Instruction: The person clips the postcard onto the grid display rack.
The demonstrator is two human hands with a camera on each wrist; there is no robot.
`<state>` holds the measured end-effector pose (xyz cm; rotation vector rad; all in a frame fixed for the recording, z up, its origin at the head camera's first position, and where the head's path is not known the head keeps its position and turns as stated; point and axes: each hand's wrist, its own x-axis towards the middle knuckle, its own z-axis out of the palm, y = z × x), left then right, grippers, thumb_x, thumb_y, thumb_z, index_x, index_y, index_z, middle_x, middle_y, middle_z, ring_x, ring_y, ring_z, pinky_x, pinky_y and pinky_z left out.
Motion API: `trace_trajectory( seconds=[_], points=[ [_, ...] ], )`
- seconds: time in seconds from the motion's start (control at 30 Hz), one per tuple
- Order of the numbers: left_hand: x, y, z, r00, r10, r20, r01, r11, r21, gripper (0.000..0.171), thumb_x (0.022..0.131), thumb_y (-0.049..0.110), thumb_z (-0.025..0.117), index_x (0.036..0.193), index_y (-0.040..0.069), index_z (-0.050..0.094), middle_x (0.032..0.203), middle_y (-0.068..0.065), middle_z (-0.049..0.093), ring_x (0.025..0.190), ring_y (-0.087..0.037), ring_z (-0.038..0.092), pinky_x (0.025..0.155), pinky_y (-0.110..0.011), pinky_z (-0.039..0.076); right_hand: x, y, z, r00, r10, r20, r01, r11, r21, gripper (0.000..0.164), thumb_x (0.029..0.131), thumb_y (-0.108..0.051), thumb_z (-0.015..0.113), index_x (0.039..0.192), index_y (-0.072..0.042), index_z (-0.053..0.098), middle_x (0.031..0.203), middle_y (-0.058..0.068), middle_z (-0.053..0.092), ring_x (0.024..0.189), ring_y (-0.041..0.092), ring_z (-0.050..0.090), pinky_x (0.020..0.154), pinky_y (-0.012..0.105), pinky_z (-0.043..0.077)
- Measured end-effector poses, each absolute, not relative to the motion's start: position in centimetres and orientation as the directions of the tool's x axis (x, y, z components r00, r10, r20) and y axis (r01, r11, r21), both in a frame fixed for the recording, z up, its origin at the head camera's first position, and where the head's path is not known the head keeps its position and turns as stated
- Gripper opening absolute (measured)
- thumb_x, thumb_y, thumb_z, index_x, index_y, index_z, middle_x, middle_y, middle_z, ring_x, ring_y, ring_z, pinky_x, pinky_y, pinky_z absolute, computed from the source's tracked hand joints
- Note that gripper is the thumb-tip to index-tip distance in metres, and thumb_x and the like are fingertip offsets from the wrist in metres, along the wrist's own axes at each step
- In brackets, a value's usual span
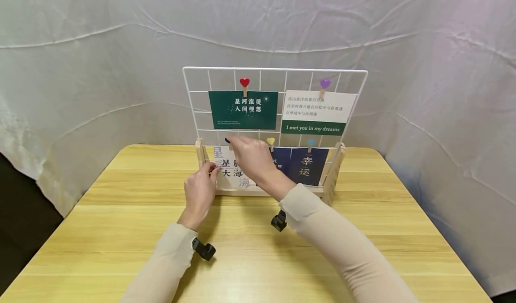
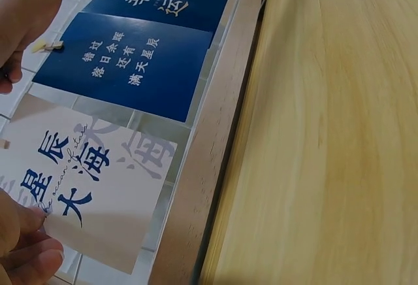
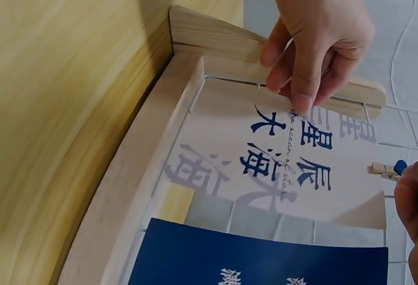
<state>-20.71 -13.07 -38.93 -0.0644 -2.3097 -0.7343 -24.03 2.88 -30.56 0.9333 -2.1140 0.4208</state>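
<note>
A white card (image 1: 225,182) printed with dark blue and pale purple characters lies against the lower left of a white wire grid (image 1: 275,69). My left hand (image 1: 200,189) pinches the card's left edge between thumb and fingers. At the card's top edge, my right hand (image 1: 255,157) pinches a small wooden clip (image 3: 384,168) with a dark blue heart. In the right wrist view the clip's tip reaches over the card's top edge; whether it also grips the wire cannot be told. A dark blue card (image 2: 124,66) hangs beside the white one, held by a yellow-heart clip (image 1: 271,142).
Another blue card (image 1: 309,166) hangs from a light-blue-heart clip. Above are a green card (image 1: 243,110) under a red-heart clip and a white-and-green card (image 1: 316,110) under a purple-heart clip. The grid stands in a wooden base (image 1: 333,173) on a wooden table (image 1: 403,231); pale cloth hangs behind.
</note>
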Motion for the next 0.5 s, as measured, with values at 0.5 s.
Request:
trace_trajectory(
  seconds=[0.5],
  points=[
    [-19.9,-13.7,-38.0,-0.758,-0.082,0.647,0.279,0.856,0.435,0.025,0.092,0.023,0.071,0.100,0.000,0.067,0.091,-0.016,0.073,0.069,-0.031,0.071,0.055,-0.045,0.055,-23.6,5.2,-30.7,-0.386,-0.475,0.791,-0.815,0.578,-0.051,0.019,0.097,-0.011,0.061,0.112,-0.010,0.072,0.109,0.004,0.072,0.088,0.016,0.070,0.069,0.027,0.057]
  ],
)
